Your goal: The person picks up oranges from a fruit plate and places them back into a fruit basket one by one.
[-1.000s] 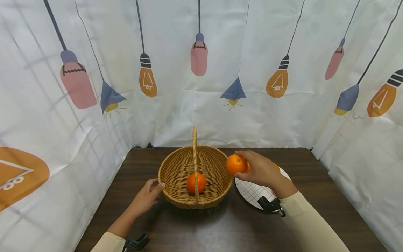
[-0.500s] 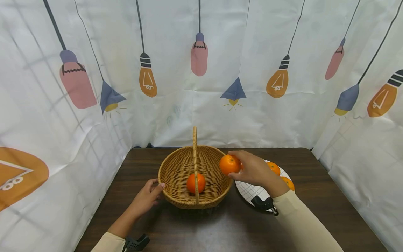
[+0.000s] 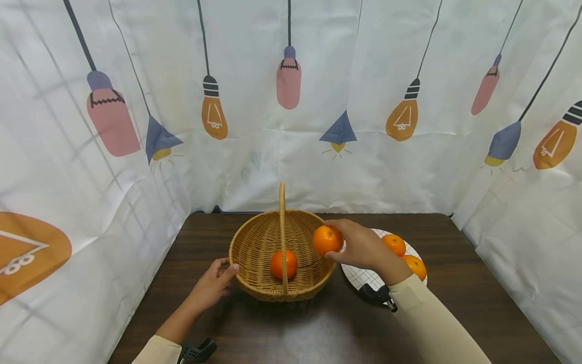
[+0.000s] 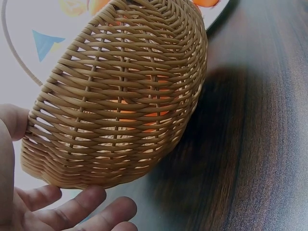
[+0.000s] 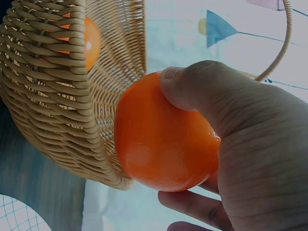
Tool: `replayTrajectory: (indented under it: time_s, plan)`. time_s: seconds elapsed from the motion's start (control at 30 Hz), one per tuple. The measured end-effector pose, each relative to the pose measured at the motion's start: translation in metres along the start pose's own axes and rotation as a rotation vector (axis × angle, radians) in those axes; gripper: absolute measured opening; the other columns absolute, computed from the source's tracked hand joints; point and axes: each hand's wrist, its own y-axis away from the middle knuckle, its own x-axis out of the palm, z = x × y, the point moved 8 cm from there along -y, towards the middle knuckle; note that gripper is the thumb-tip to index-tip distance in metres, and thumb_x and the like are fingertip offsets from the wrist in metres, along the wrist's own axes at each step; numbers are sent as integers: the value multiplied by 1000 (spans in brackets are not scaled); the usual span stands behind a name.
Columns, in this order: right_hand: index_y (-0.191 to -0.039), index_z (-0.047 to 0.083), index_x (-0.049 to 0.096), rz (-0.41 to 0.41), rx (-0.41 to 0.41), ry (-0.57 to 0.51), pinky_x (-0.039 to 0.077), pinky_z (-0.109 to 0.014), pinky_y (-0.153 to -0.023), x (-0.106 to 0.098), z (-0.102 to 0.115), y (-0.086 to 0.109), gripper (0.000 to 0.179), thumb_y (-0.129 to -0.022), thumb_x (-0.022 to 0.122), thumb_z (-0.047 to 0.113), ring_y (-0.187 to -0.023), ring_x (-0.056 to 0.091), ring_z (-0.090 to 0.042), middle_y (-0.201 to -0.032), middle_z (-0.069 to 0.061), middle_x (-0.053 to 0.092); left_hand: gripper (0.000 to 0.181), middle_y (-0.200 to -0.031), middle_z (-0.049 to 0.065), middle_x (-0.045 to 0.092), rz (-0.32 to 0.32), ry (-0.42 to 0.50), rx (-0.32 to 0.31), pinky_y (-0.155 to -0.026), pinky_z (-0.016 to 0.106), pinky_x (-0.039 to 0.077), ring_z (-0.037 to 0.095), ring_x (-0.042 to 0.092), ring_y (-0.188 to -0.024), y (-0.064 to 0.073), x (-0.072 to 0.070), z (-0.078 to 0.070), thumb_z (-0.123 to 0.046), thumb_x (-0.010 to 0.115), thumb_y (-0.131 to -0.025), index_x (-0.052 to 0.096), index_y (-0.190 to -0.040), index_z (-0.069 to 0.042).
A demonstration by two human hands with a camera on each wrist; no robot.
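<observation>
In the head view a wicker basket [image 3: 254,242] with a tall arched handle stands mid-table, with one orange [image 3: 277,264] inside. My left hand [image 3: 212,284] holds the basket's left rim, thumb on the edge and fingers against the outside. An orange [image 3: 325,240] is pinched between the thumb and fingers of my right hand [image 3: 356,245], right at the basket's right rim. The right wrist view shows this orange [image 5: 163,139] large beside the opening, its far side hidden.
A white plate with a grid pattern [image 3: 361,275] lies right of the basket, partly under my right forearm. Two oranges rest on it, a back orange [image 3: 393,244] and a front orange [image 3: 415,267]. A white curtain [image 3: 245,172] with printed lamps surrounds the dark wooden table [image 3: 300,333].
My right hand has carried its orange leftward from over the plate to the basket's right rim, uncovering the two oranges on the plate. The left hand has stayed at the rim.
</observation>
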Motion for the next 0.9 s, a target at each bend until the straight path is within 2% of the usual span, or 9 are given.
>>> replayTrajectory:
  time_s: [0.2,0.6,0.9]
  plan:
    - [-146,15,56,14,-7,-2,52,-45,-92,6,1,-1,78,-80,85,45,-118,61,-23,-140,-4,59,62,-129,27,61,-3,0,-2,-85,53,56,41,64,-110,0,0,0,-38,54,-107,37,-148,5]
    - [-146,19,55,10,-1,39,55,-43,-81,13,2,1,78,-81,84,48,-108,65,-23,-140,-4,60,61,-127,27,62,-12,-4,-8,-84,52,56,40,66,-108,1,0,-1,-38,54,-107,38,-147,5]
    - [-147,19,54,31,6,15,54,-41,-78,18,1,1,77,-82,83,47,-106,65,-21,-140,-4,59,61,-128,28,61,-18,-14,-11,-83,51,57,40,65,-108,1,-1,-1,-39,54,-107,38,-147,5]
